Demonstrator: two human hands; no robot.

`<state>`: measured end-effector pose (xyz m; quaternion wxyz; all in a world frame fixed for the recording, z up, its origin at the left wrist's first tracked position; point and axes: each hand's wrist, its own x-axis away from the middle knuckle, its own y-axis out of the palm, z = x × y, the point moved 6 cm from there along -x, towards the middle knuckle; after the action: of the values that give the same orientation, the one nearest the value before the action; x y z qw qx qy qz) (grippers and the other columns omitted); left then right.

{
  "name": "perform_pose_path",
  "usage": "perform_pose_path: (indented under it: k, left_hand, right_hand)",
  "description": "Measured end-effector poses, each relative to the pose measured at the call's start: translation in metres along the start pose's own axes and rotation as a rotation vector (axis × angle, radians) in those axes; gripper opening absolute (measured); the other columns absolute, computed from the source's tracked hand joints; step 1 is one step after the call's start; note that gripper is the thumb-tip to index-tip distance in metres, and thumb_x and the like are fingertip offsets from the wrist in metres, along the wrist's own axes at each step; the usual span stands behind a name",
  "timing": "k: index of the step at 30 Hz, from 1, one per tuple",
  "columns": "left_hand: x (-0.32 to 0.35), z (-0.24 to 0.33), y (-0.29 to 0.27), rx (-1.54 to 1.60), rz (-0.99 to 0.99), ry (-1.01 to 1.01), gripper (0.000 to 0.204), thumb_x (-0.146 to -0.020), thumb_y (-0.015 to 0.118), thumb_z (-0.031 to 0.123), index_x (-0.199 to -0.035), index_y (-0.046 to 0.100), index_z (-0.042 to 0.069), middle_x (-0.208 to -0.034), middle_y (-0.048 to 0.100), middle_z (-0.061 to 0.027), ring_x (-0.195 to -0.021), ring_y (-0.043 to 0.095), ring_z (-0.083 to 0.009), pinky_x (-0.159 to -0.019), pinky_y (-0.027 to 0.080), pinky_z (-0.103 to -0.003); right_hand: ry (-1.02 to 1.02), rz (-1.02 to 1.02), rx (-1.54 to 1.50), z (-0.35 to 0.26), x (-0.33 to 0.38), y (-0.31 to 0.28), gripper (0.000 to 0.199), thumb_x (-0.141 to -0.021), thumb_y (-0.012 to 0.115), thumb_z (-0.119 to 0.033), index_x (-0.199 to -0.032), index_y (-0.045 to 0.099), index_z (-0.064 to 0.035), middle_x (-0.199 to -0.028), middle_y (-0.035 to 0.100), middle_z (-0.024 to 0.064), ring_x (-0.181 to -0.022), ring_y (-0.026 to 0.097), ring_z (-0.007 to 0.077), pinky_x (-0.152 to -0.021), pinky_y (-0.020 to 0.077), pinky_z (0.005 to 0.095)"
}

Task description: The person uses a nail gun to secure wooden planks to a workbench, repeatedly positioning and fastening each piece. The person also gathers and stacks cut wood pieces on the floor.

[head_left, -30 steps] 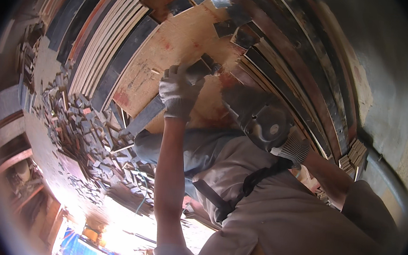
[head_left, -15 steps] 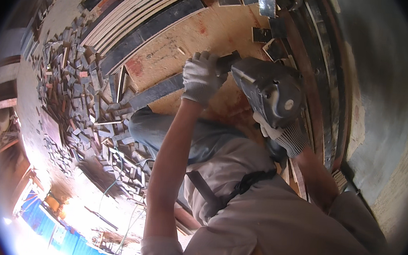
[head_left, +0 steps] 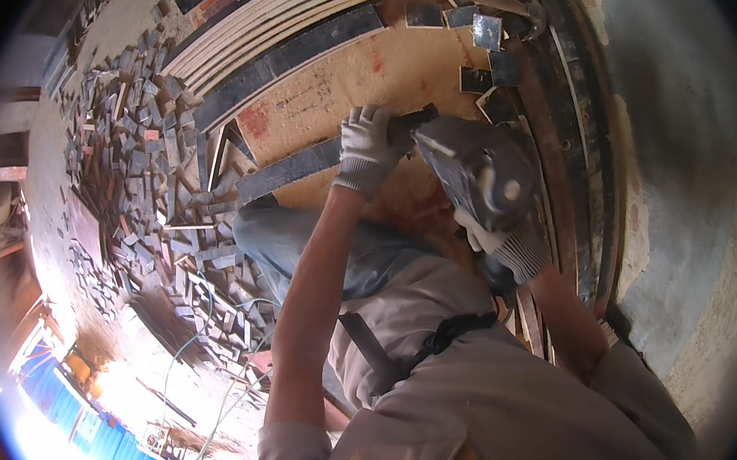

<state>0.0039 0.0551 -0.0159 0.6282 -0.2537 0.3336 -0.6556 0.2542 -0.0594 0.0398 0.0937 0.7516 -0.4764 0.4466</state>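
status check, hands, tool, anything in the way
Left hand gripping dark strip. Right hand holding dark power tool. Small dark squares just beyond tool.

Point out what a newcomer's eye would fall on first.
Probably the dark power tool, right of centre, gripped by the gloved right hand. Just left of it, the gloved left hand holds a dark piece. Then perhaps the sprawling heap of small offcuts on the left side.

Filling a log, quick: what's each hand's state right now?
Left hand: closed on a dark strip.
Right hand: closed, holding a dark power tool.
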Motion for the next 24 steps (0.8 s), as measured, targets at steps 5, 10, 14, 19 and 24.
perform_pose_path:
  k: [5,10,14,19,24]
  left_hand:
    - [0.001,-0.001,-0.077,0.007,0.007,-0.114,0.046,-0.077,0.092,0.024,-0.116,0.074,0.010,-0.108,0.074,-0.0136,-0.110,0.069,-0.0339,-0.094,0.059,-0.047]
    - [-0.002,-0.042,-0.209,-0.762,0.218,-0.211,0.080,-0.075,0.096,0.038,-0.142,0.060,0.012,-0.146,0.055,-0.0137,-0.121,0.063,-0.0336,-0.093,0.057,-0.049]
    - [-0.033,-0.067,-0.179,-0.576,0.080,-0.236,0.088,-0.075,0.097,0.035,-0.149,0.056,0.009,-0.146,0.059,-0.0152,-0.134,0.056,-0.0374,-0.113,0.049,-0.050]
    - [-0.095,-0.075,-0.114,-0.562,-0.010,-0.085,0.076,-0.079,0.093,0.030,-0.144,0.061,0.008,-0.138,0.066,-0.0154,-0.130,0.060,-0.0379,-0.108,0.050,-0.051]
    - [-0.088,-0.058,-0.122,-0.418,0.058,0.063,0.065,-0.076,0.092,0.029,-0.134,0.070,0.011,-0.123,0.071,-0.0146,-0.117,0.065,-0.0371,-0.098,0.055,-0.049]
  right_hand:
    - [-0.162,-0.029,0.641,0.009,0.044,-0.009,0.054,-0.104,0.059,-0.038,-0.149,0.053,-0.0097,-0.148,0.060,0.0125,-0.136,0.060,0.0259,-0.118,0.0466,0.0419]
    - [0.027,0.088,0.528,0.020,0.080,-0.021,0.062,-0.091,0.079,-0.037,-0.143,0.060,-0.0082,-0.136,0.068,0.0183,-0.125,0.068,0.0327,-0.105,0.0550,0.0436]
    - [-0.004,0.133,0.357,0.010,0.082,-0.008,0.068,-0.083,0.088,-0.034,-0.138,0.062,-0.0045,-0.126,0.073,0.0206,-0.118,0.072,0.0355,-0.097,0.0592,0.0437]
    - [-0.049,0.153,0.285,0.017,0.077,0.004,0.064,-0.082,0.089,-0.031,-0.133,0.065,-0.0023,-0.119,0.076,0.0224,-0.115,0.074,0.0374,-0.095,0.0604,0.0446]
    - [-0.109,0.342,0.169,0.006,0.097,-0.004,0.054,-0.082,0.088,-0.037,-0.121,0.072,-0.0031,-0.115,0.078,0.0213,-0.110,0.075,0.0394,-0.092,0.0615,0.0467]
